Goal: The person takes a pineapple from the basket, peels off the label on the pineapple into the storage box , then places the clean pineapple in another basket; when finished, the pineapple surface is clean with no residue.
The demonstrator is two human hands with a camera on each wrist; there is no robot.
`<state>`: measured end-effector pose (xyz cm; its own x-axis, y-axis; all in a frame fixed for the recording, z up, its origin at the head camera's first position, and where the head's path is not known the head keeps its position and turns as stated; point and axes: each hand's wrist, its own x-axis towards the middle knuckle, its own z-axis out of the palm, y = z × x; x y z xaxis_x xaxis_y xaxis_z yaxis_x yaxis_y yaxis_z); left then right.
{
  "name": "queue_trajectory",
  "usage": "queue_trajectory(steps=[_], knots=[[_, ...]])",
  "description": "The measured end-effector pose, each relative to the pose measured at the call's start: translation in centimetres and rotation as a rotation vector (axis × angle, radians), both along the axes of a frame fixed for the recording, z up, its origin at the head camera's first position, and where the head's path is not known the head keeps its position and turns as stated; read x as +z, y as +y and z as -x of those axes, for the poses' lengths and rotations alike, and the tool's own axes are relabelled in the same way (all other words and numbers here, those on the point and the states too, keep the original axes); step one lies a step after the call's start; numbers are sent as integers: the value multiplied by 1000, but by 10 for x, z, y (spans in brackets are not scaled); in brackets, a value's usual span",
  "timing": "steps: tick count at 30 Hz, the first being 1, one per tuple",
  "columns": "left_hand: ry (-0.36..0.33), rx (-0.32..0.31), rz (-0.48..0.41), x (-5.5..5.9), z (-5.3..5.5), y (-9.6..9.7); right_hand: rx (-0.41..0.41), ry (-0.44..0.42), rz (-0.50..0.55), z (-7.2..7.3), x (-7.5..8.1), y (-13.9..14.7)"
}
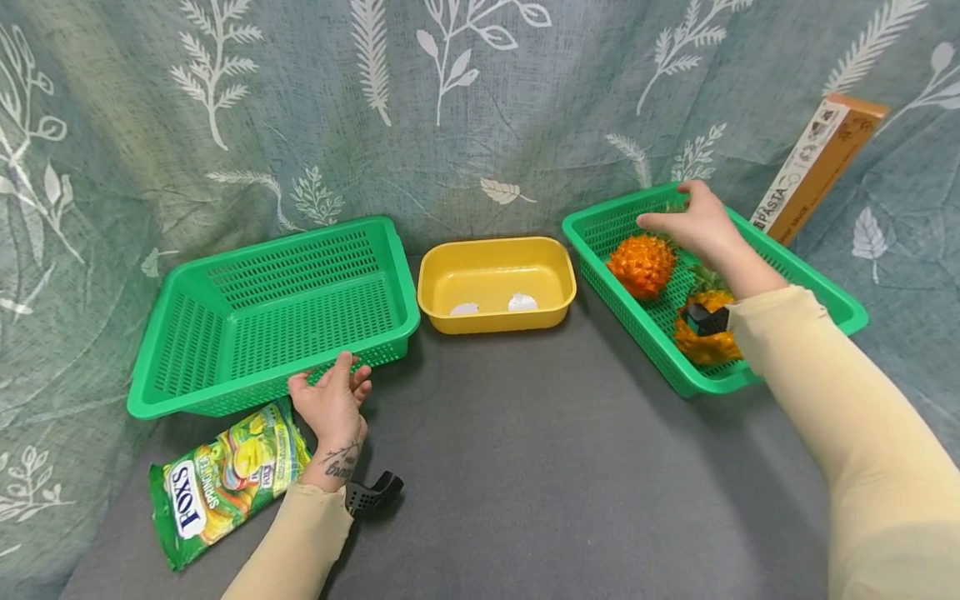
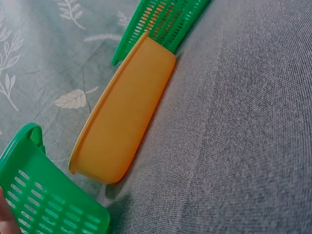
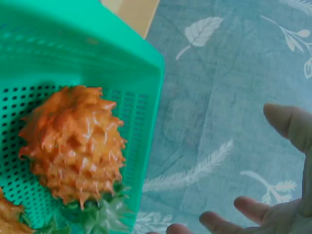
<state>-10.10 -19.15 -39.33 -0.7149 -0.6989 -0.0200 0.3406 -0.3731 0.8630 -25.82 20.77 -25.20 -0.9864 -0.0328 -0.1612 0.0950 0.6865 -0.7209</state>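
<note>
My left hand (image 1: 337, 408) is at the front rim of the left green basket (image 1: 277, 379), its fingertips overlapping the rim. In the left wrist view, part of a finger (image 2: 6, 214) shows against this basket's perforated wall. Over the far part of the right green basket (image 1: 810, 287) is my right hand (image 1: 697, 221), thumb and fingers spread with nothing between them. Two orange, spiky, pineapple-like fruits with green leafy tops lie in that basket. One fruit (image 1: 642, 267) is left of the right hand; the other fruit (image 1: 705, 342) is partly hidden by the wrist strap.
A yellow tub (image 1: 497, 321) with two white patches inside stands between the baskets. The FOX'S candy bag (image 1: 232, 475) lies before the left basket. Behind the right basket, a pasta box (image 1: 821, 167) leans on the patterned curtain (image 1: 487, 150). Grey cloth (image 1: 510, 467) covers the table.
</note>
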Motion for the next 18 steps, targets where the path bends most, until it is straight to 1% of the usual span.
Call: queue_trajectory(steps=[9,10,12,14,16,17,18], knots=[[-10,7,0,1,0,-1,57,126,-48,1,-4,-16],[-19,6,-5,1,0,0,66,140,-57,1,-5,-18],[-65,-13,-1,1,-2,3,90,171,-77,2,-7,-22],[-151,-70,30,1,-7,9,116,198,-101,4,-8,-26],[-251,-172,93,2,-12,19,149,228,-124,5,-10,-29],[-287,-232,141,3,-14,25,165,240,-134,5,-10,-31],[-307,-294,189,4,-16,31,180,252,-144,5,-11,-33]])
